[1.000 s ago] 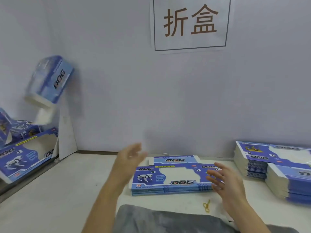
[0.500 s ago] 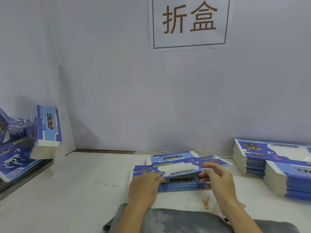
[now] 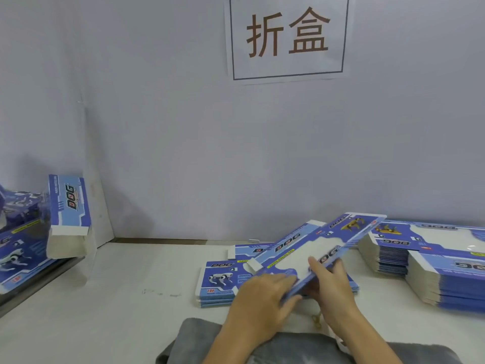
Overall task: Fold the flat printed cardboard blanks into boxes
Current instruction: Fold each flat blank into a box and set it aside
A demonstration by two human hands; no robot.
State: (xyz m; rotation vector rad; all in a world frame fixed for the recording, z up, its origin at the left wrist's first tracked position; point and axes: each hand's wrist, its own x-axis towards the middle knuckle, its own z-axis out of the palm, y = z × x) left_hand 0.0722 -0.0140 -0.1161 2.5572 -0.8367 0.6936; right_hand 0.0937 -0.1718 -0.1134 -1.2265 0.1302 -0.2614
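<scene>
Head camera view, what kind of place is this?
Probably a packing workstation for folding boxes: a wall sign in Chinese characters, stacks of flat printed blanks on a white table, and folded boxes piled at the left.

We see a white bench (image 3: pixel 110 306) carrying a low stack of flat blanks (image 3: pixel 217 285) near its middle, two taller stacks (image 3: pixel 393 258) toward its right edge, and a grey cloth (image 3: pixel 194 337) at its near edge.

"折盒" on the wall sign (image 3: pixel 288 38); "DOG" on the folded box (image 3: pixel 70 203)
</scene>
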